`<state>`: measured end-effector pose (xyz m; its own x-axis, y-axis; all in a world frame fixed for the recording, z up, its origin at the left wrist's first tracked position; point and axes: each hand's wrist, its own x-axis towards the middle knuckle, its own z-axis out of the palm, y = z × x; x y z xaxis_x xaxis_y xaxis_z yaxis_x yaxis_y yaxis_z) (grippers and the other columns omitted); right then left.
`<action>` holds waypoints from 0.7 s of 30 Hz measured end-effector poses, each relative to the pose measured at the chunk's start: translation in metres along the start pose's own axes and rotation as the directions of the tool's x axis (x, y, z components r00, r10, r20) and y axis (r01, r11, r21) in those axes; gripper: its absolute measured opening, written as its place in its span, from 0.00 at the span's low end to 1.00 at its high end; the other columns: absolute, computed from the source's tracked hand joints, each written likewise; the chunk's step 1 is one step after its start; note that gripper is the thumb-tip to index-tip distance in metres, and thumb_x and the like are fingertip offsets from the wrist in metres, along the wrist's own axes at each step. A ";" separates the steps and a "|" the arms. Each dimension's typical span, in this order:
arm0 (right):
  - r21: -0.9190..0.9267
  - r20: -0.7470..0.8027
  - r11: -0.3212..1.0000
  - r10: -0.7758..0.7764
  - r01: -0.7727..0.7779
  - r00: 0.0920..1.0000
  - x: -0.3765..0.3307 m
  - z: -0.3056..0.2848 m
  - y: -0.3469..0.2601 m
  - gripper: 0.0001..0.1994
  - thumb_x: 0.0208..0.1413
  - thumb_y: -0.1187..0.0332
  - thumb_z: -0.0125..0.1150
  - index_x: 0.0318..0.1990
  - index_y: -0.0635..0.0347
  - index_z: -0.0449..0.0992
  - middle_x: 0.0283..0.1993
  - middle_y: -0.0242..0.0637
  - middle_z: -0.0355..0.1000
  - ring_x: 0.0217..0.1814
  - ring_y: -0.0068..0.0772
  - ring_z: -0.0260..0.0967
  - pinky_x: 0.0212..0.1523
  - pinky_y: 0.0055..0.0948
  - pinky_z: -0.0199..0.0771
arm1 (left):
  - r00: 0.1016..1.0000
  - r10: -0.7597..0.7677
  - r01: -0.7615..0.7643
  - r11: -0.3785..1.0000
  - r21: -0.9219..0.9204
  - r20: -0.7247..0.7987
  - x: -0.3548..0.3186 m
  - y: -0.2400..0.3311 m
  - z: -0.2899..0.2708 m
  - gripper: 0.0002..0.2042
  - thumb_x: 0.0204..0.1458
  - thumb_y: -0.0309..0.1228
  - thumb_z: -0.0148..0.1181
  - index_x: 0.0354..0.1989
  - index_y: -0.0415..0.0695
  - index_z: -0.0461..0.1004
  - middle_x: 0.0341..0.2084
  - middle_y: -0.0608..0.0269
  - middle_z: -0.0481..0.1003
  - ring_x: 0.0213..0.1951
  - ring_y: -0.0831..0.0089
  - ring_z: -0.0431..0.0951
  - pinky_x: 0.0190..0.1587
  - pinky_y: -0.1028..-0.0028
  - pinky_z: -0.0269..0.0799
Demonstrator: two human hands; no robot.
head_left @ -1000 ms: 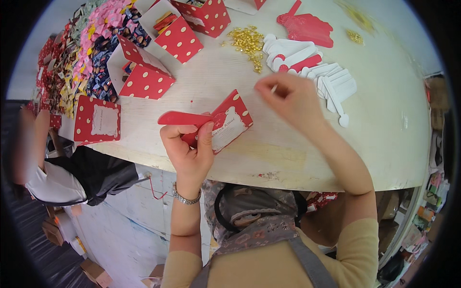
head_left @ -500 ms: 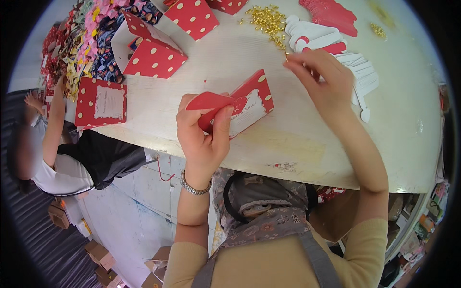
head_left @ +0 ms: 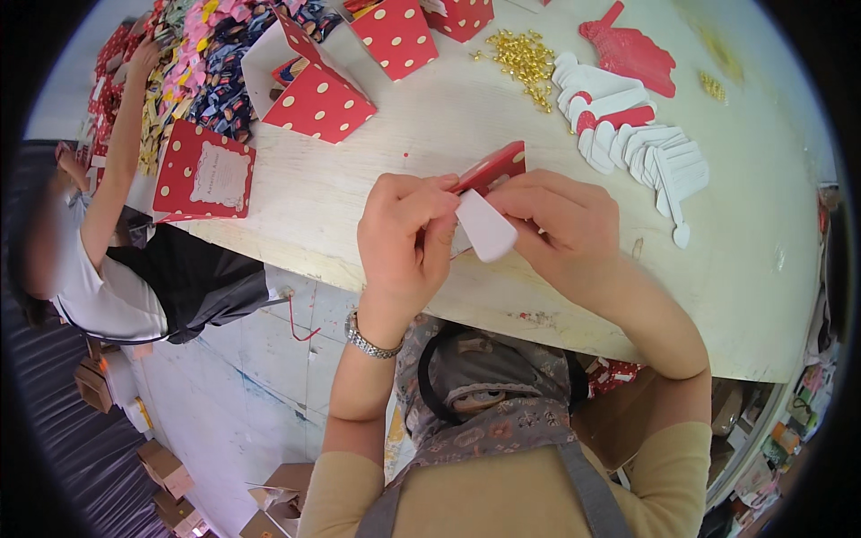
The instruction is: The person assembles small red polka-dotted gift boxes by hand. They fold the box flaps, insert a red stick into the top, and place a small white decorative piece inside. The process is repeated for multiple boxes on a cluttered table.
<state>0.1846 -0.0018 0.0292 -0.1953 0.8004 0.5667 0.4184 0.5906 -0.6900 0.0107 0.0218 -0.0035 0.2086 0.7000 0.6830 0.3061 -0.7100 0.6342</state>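
Both hands meet over the table around a flat, folded red polka-dot card box (head_left: 502, 168). A pale, paddle-shaped card strip (head_left: 486, 226) sticks out toward me between them. My left hand (head_left: 405, 233) is closed, pinching the box and the strip's upper end between thumb and fingers. From the other side, the bent fingers of my right hand (head_left: 560, 224) close on the box's right edge beside the strip. Whether a small piece lies within the right fingertips is hidden. The box's printed front is mostly covered by the hands and strip.
Beyond my hands lie small gold fasteners (head_left: 525, 63), white card cutouts (head_left: 646, 157) and red cutouts (head_left: 632, 58). Polka-dot boxes (head_left: 323, 108) stand at the far left, near heaped wrapped pieces (head_left: 220, 94). A co-worker (head_left: 117, 260) reaches across at the left. The table edge (head_left: 556, 341) runs before me.
My right hand has come from beside the gold fasteners down and left to the box. The red strip in my left hand has turned, showing its pale side. The co-worker's arm has moved upward.
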 end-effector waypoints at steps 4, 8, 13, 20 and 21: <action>-0.023 0.004 0.994 -0.105 0.105 0.994 -0.003 0.001 0.001 0.10 0.40 0.77 0.67 0.33 0.63 0.77 0.30 0.38 0.73 0.27 0.36 0.73 0.25 0.28 0.73 | 1.000 -0.015 0.014 0.999 -0.033 -0.009 -0.003 0.001 0.000 0.06 0.43 0.20 0.63 0.28 0.45 0.74 0.34 0.58 0.75 0.31 0.64 0.76 0.30 0.73 0.72; -0.037 -0.003 0.987 -0.158 0.158 0.987 0.000 0.000 0.004 0.11 0.40 0.78 0.68 0.34 0.63 0.76 0.30 0.39 0.73 0.27 0.37 0.73 0.24 0.28 0.73 | 1.000 0.007 -0.006 0.997 -0.072 0.005 -0.002 -0.003 -0.001 0.07 0.41 0.21 0.64 0.28 0.45 0.74 0.35 0.59 0.75 0.31 0.66 0.76 0.29 0.73 0.72; -0.035 -0.011 0.997 -0.065 0.065 0.998 -0.003 0.002 0.000 0.10 0.40 0.78 0.68 0.33 0.64 0.76 0.29 0.39 0.73 0.26 0.36 0.73 0.23 0.28 0.72 | 0.999 0.046 -0.046 0.997 -0.056 -0.006 -0.002 -0.006 0.000 0.09 0.40 0.21 0.65 0.29 0.46 0.72 0.35 0.59 0.76 0.31 0.66 0.76 0.28 0.73 0.73; -0.189 0.002 0.976 -0.109 0.108 0.994 0.002 0.004 -0.002 0.10 0.38 0.75 0.67 0.32 0.61 0.76 0.31 0.35 0.73 0.25 0.33 0.70 0.22 0.27 0.69 | 0.998 -0.062 0.062 0.987 -0.146 0.006 -0.005 -0.006 -0.001 0.11 0.39 0.21 0.66 0.31 0.44 0.73 0.34 0.59 0.78 0.32 0.64 0.77 0.30 0.72 0.74; -0.249 0.010 0.954 -0.169 0.166 0.986 0.004 0.004 -0.001 0.10 0.38 0.74 0.67 0.32 0.60 0.77 0.31 0.33 0.73 0.25 0.31 0.69 0.23 0.27 0.68 | 0.992 -0.129 0.129 0.976 -0.173 0.012 -0.004 -0.003 -0.003 0.11 0.39 0.21 0.66 0.31 0.44 0.73 0.34 0.58 0.78 0.33 0.64 0.78 0.31 0.72 0.74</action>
<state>0.1797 0.0015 0.0302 -0.2721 0.6904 0.6703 0.5875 0.6709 -0.4525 0.0061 0.0210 -0.0073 0.1782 0.7866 0.5912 0.1655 -0.6162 0.7700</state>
